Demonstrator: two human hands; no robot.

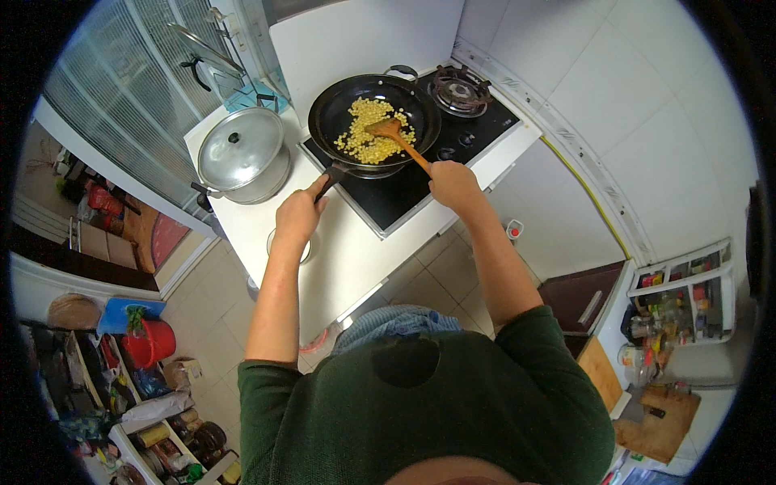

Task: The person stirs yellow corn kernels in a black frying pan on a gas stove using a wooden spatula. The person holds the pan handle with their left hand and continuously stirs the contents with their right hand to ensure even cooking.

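A black wok (pixel 324 115) stands on the near-left burner of a black gas hob (pixel 388 200). Yellow corn kernels (pixel 364 145) lie spread over its bottom. My left hand (pixel 300 209) grips the wok's dark handle (pixel 330 180), thumb along the top. In my right hand (pixel 454 185) is the handle of a wooden spatula (pixel 388 128), its blade resting among the kernels. Part of a round, pale-rimmed dish (pixel 305 251) shows behind my left wrist on the white counter.
A lidded metal pot (pixel 242 151) stands left of the wok. Behind it, a glass lid (pixel 206 47) leans in a rack. The second burner (pixel 459 91) lies to the right, beside the tiled wall. A white panel (pixel 364 39) rises behind the hob.
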